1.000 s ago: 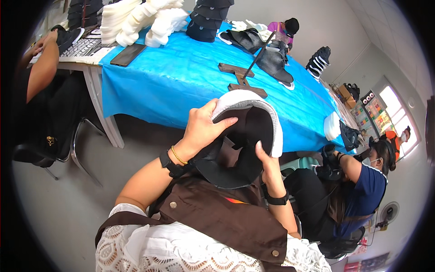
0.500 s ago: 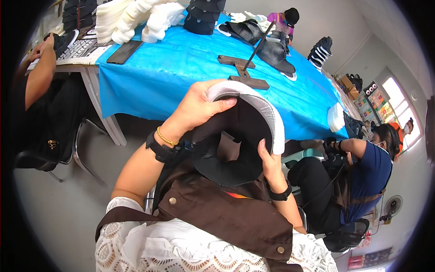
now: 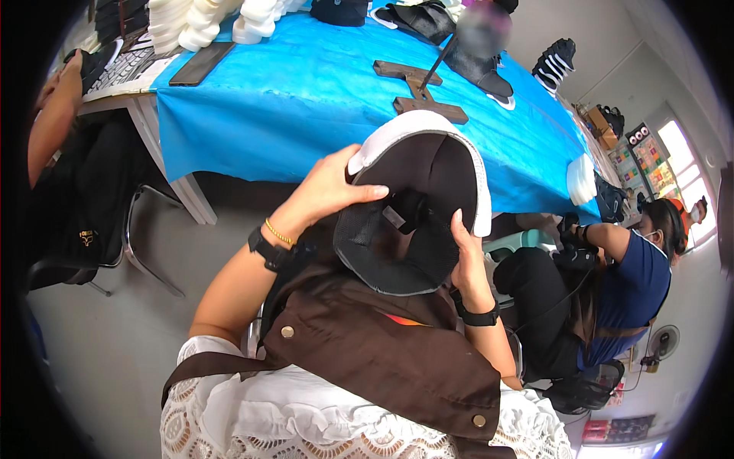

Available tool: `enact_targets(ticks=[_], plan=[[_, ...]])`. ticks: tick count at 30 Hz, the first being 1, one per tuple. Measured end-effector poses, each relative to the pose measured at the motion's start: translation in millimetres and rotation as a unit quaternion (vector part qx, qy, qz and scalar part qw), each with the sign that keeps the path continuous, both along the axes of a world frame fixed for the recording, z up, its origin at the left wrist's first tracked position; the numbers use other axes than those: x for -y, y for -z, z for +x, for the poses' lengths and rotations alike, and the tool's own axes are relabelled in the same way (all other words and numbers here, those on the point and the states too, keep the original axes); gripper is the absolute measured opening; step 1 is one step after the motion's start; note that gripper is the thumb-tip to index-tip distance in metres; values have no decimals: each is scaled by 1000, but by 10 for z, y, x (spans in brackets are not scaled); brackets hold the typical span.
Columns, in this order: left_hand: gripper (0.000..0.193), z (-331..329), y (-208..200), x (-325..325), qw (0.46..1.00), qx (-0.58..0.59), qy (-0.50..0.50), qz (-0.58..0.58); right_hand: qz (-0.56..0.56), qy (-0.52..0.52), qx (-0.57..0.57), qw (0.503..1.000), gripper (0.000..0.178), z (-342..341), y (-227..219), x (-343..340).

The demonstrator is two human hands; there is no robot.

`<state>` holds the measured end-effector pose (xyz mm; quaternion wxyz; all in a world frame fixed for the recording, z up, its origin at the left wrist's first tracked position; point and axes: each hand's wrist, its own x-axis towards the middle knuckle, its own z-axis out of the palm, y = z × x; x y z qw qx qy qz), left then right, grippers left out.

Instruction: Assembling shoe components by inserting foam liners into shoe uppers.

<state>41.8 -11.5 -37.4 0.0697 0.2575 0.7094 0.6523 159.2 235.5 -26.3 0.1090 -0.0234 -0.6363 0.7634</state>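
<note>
Between my two hands, over my lap, is a black cap [image 3: 436, 168] with a curved white band along its far, brim-like edge. Its hollow inside faces me, and a small pale label shows there. My left hand [image 3: 332, 186] is closed on the left end of the white band, thumb laid over the inside. At the right side my right hand [image 3: 469, 256] grips the rim, its thumb pointing up along the inner wall; its other fingers are mostly hidden behind the cap. A brown apron [image 3: 375, 359] lies below it.
A table with a blue cover [image 3: 252, 130] stands ahead, bearing a dark wooden stand [image 3: 419, 89] with an upright rod, a dark flat bar [image 3: 202, 63], white foam pieces [image 3: 199, 23] and black caps [image 3: 340, 11]. Co-workers sit at left and right [image 3: 623, 287]; another is across the table.
The cap has tipped so that more of its inside faces me, and it sits slightly higher and farther right. Both hands keep hold of it. My view has also shifted a little.
</note>
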Motion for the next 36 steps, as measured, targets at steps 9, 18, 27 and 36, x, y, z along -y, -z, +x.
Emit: enact_targets(ticks=[9, 18, 27, 36], plan=[[40, 374, 807, -228, 990, 81, -34, 110, 141, -35, 62, 987, 76, 219, 418, -29], [33, 600, 691, 9, 935, 348, 69, 4, 59, -11, 35, 998, 59, 337, 706, -10], [69, 939, 258, -163, 991, -96, 41, -82, -106, -2, -135, 985, 46, 464, 877, 30], [85, 1038, 290, -678, 964, -265, -19, -31, 27, 15, -224, 974, 58, 268, 1304, -134]])
